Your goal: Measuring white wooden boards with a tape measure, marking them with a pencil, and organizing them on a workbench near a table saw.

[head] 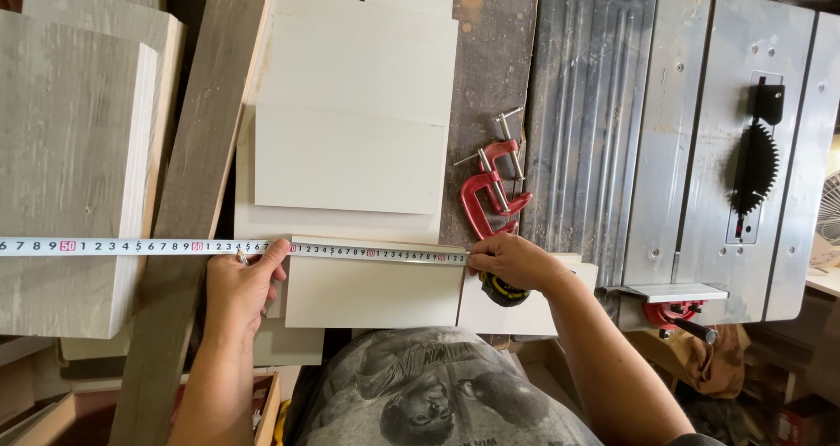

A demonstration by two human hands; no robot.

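Left hand [241, 287] pinches the tape blade [175, 246] with thumb and forefinger, pressing it down at the left end of the white panel [372, 290]; what looks like a pencil tip shows just beside the thumb, though it is too small to be sure. Right hand [510, 260] is closed around the tape measure case [503, 290] at the panel's right end, holding the blade flat along the panel's far edge. The blade runs on past the left hand, out over the grey-wood board [66, 183] to the left.

State of work, judged from the layout — the tape is already drawn out, stretched taut and lined up along the panel's long edge, so the measuring itself looks under way. No fresh mark is visible on the panel at the left hand; the marking, if any, appears not yet done.

Beyond the hands, several more white panels [350, 105] lie stacked on the worktop [490, 87], apparently cut already. Two red C-clamps [492, 188] lie loose just beyond the right hand, holding nothing. Further right sits the table saw [726, 148] — blade [754, 168] raised through its slot, no stock on it. A long grey plank [206, 148] leans diagonally beyond the left hand.
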